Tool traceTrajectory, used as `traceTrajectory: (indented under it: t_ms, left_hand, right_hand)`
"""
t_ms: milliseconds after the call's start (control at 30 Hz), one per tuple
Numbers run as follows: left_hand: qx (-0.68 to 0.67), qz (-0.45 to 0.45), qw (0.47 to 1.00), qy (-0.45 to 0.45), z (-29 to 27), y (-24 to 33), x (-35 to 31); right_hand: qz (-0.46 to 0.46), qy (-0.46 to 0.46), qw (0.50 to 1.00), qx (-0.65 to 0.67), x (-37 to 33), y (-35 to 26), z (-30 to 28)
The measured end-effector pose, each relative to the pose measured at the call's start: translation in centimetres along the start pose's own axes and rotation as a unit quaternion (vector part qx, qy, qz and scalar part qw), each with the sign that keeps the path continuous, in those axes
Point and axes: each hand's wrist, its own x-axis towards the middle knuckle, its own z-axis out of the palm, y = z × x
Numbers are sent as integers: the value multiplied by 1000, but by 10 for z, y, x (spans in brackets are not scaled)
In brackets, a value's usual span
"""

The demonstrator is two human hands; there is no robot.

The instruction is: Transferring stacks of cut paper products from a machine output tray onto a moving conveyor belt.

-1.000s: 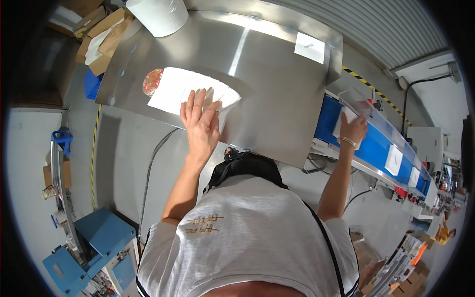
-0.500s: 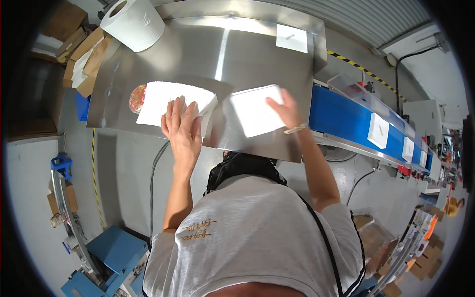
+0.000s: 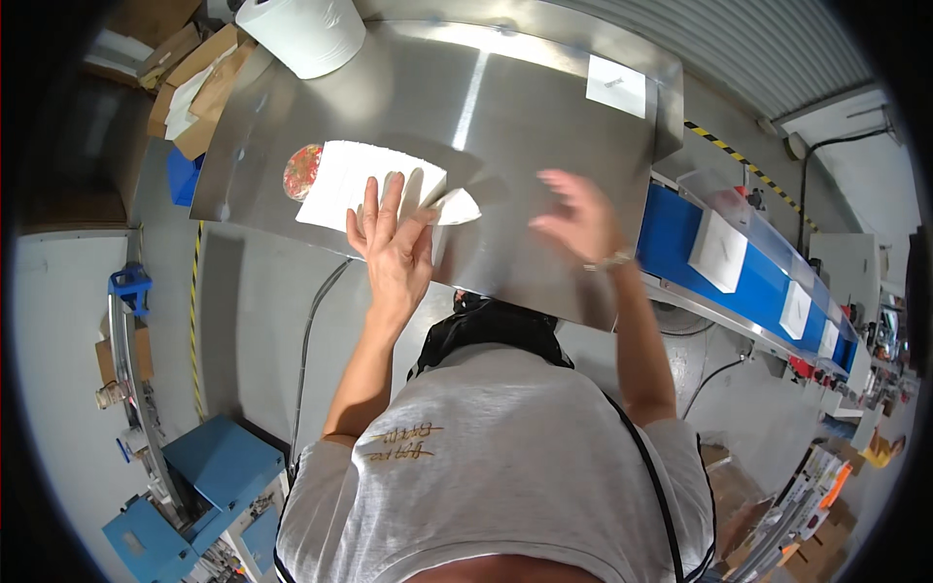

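Observation:
A stack of flat white packets or sheets (image 3: 335, 185) lies on the left part of the steel table. My left hand (image 3: 397, 257) rests on its near right side, fingers spread. Beside the thumb and index finger, a white corner (image 3: 457, 208) sticks out to the right; whether they touch it is hard to tell. Left of the stack is a round red patterned piece (image 3: 302, 172), partly under its edge. My right hand (image 3: 580, 219), blurred by motion, hovers over the table's right side with fingers apart and nothing in it.
On the right, a blue conveyor belt (image 3: 671, 228) carries several white packets, the nearest white packet (image 3: 719, 251) lying close to the table. A big white roll (image 3: 306, 34) stands at the far left, a white sheet (image 3: 615, 85) lies far right, and cardboard boxes (image 3: 199, 92) sit left.
The white packet under my right hand has left the table, and a packet now lies at the belt's near end. The corner beside my left hand has come out from the stack. The view has shifted.

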Motion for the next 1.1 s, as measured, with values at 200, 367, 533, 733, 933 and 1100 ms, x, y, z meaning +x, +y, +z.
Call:
traceTrajectory:
  t_ms: [200,367,533,733,933,1100]
  left_hand:
    - [3,-15,999,-51,-12,6,8]
    - [27,-20,999,-26,-11,-18,3]
    - [18,-15,1000,-7,-11,-17,2]
    - [-1,-5,1000,12,-4,-16,4]
    - [-18,21,999,-33,-12,-17,3]
    - [-1,-16,998,-58,-20,-9,12]
  right_hand:
    - [-210,-16,973,-91,41,-6,73]
    - [206,66,975,44,-2,41,14]
    - [319,234,916,-65,-75,134,-90]
    - [128,306,860,-389,-65,94,-89]
    - [-54,-21,997,-44,23,-36,53]
    - [-53,-28,995,78,38,-20,74]
